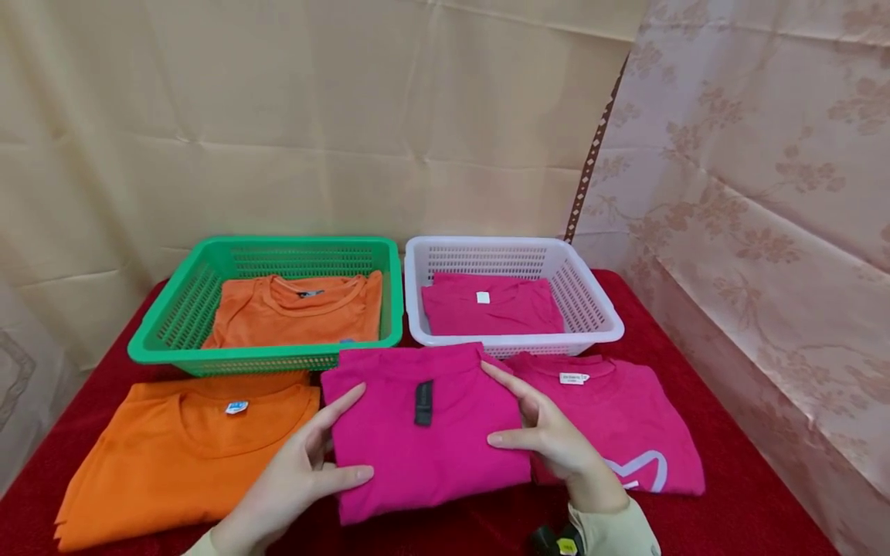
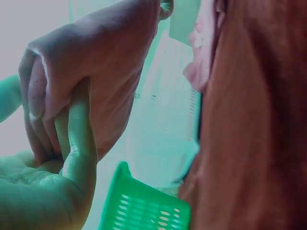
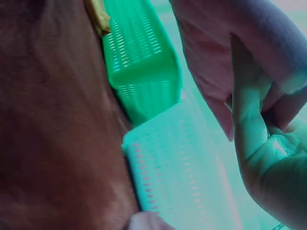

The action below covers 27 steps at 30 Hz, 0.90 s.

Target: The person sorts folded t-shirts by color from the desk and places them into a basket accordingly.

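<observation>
A folded magenta T-shirt (image 1: 431, 440) with a dark neck label is held up in front of the baskets, its front edge tipped toward me. At its left side my left hand (image 1: 299, 467) grips it, thumb on top and the other fingers tucked round the edge. My right hand (image 1: 549, 432) holds the opposite side the same way. In the left wrist view, the left fingers (image 2: 79, 139) reach under the folded cloth (image 2: 96, 72). The right wrist view shows the right fingers (image 3: 247, 105) beneath the shirt's layers (image 3: 211, 57).
A green basket (image 1: 156, 340) containing a folded orange shirt (image 1: 299, 313) stands back left. Beside it, a white basket (image 1: 598, 316) contains a folded pink shirt (image 1: 494, 309). On the red tablecloth (image 1: 758, 510) lie orange shirts (image 1: 188, 455) at left and a pink shirt (image 1: 647, 417) at right.
</observation>
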Tool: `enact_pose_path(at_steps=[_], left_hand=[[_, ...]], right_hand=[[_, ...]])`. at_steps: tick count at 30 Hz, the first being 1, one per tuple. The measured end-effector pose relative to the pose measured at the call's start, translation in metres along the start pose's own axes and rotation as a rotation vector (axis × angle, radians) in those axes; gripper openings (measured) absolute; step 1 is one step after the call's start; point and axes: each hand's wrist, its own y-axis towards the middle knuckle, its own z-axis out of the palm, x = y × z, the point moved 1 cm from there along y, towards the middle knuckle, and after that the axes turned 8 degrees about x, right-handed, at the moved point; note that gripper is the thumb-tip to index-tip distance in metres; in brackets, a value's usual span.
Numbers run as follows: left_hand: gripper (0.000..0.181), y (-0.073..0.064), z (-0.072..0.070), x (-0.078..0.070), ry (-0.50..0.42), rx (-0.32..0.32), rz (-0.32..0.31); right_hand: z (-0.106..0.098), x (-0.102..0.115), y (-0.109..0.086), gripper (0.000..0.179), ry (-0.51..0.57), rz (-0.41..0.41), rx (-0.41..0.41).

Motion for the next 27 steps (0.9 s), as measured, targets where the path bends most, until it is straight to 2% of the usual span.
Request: enact_pose_path(at_steps=[3,6,11,14,19,27], left_hand=[[0.089,0.004,0.003,-0.012,-0.005,0.046,0.062],[0.089,0.011,0.005,-0.023,0.013,0.071,0.096],[0.088,0.026,0.007,-0.039,0.062,0.065,0.094],[0.089,0.036,0.007,-0.049,0.075,0.054,0.084],[0.09,0.055,0.007,-0.064,0.118,0.052,0.116],[0.083,0.088,0.009,-0.084,0.196,0.014,0.148]], right_hand=[[-0.001,0.011,-0.004,0.082,-0.019,-0.024,-0.02],[-0.003,0.022,-0.006,0.083,-0.026,-0.04,-0.031],[-0.008,0.042,-0.008,0.084,-0.053,-0.017,-0.077],[-0.013,0.054,-0.008,0.082,-0.087,0.006,-0.132],[-0.023,0.071,0.0,0.078,-0.124,-0.002,-0.258],[-0.037,0.093,0.017,0.07,-0.123,-0.007,-0.419]])
